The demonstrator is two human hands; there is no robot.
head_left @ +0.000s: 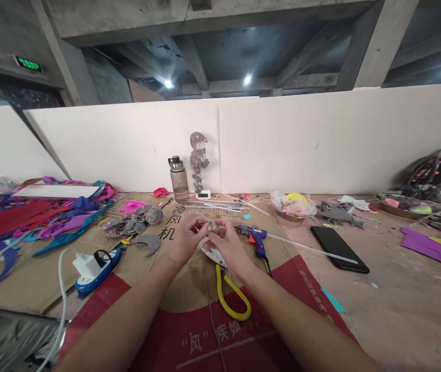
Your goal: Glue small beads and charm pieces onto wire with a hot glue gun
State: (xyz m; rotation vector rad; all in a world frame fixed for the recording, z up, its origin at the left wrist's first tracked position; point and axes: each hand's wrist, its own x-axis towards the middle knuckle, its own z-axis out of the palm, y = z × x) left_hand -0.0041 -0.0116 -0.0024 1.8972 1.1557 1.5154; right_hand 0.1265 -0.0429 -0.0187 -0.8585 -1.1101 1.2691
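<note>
Two hands (186, 237) (227, 243) pinching one grey piece (216, 226); one glue gun (259, 238)

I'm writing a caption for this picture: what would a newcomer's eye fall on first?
Probably the yellow-handled pliers on the cardboard, just below the left hand and right hand, whose fingertips meet around a small greyish thing. Next, the heap of bright scraps at the left, and the grey, pink-dotted crescent ornament before the white partition, beside the bottle.
</note>
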